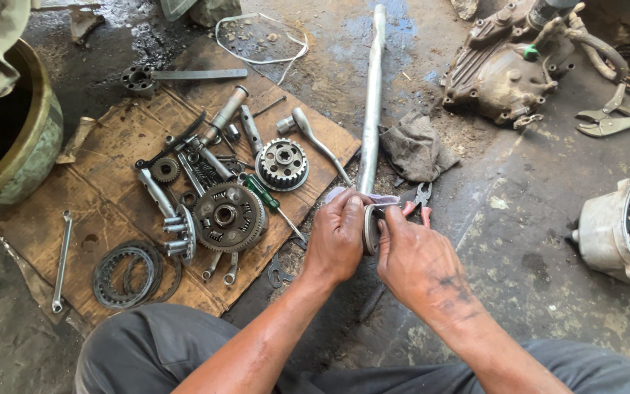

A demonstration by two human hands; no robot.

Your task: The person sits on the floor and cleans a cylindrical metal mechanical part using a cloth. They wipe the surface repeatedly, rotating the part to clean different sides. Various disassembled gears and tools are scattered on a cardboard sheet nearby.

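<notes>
Both hands meet over the oily concrete floor (534, 241), gripping one round metal disc (370, 229) held on edge between them: the left hand (338, 237) wraps its fingers over the disc's left face and top, and the right hand (418, 261) pinches it from the right with thumb and fingers, a pale rag (384, 198) poking up just behind the fingertips.

At far left stands a large brass-coloured drum (30, 146). Beside it lies a sheet of cardboard (111, 138) covered with parts: a combination spanner (61, 261) at its left edge, a stack of thin clutch rings (128, 273), a toothed clutch basket (227, 216), a small gear (165, 170), a clutch hub (283, 164), a green-handled screwdriver (265, 195) and a ratchet handle (316, 138). A socket on a flat bar (176, 75) rests at the cardboard's top.

Just above the hands a long steel pipe (372, 102) runs up the floor, with a grey cloth (415, 146) beside it and red-handled pliers (423, 198) touching the floor near the right fingers. Farther right sit an engine casing (501, 69), locking pliers (614, 120) and, at the edge, a pale engine cover (617, 233).
</notes>
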